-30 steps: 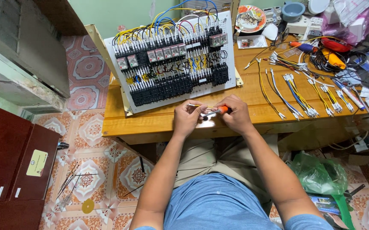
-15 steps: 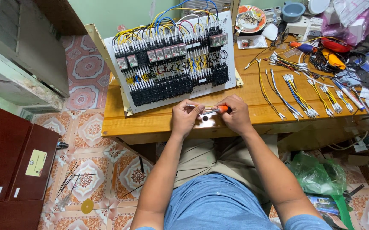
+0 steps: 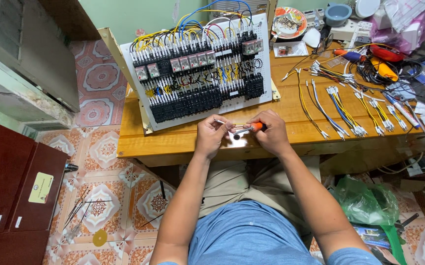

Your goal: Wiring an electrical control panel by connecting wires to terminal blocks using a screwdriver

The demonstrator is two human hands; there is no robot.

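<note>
A white panel board packed with black relays and coloured wiring leans on the wooden table, behind both hands. The left hand and right hand meet over the table's near edge, around an orange-handled screwdriver. Loose ferrule-tipped wires lie to the right.

A glossy varnished wooden table is catching the light while the left hand is pinching a thin plastic-coated wire and the right hand is gripping a screwdriver with a smooth orange plastic handle and shiny metal shaft. A matt white panel is carrying black plastic parts and glossy coloured cables. Glazed patterned floor tiles are gleaming beside a crinkled green plastic bag, soft blue cloth shirt and dark polished wooden cabinet.
</note>
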